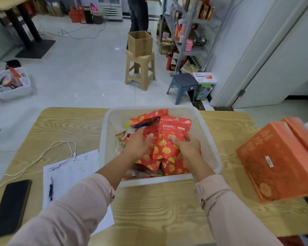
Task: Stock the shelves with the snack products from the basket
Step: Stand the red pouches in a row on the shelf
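While the basket [105, 144] sits on the table [158, 210] before you, your left hand [138, 143] and right hand [188, 147] each curl round red snack bags [174, 132], thumbs pinching them just above the pile [167, 167] inside. Shelves [194, 32] stand well apart, beyond the far stools [140, 68].

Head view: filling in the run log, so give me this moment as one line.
stage: picking | left hand: grips red snack packets | right hand: grips same packets | basket: on table

Bright, even indoor light, probably from overhead. Small glare spots on floor [96, 71] at 11 o'clock. Wide-angle bowing at edges; shelves [190, 32] at 1 o'clock soft.
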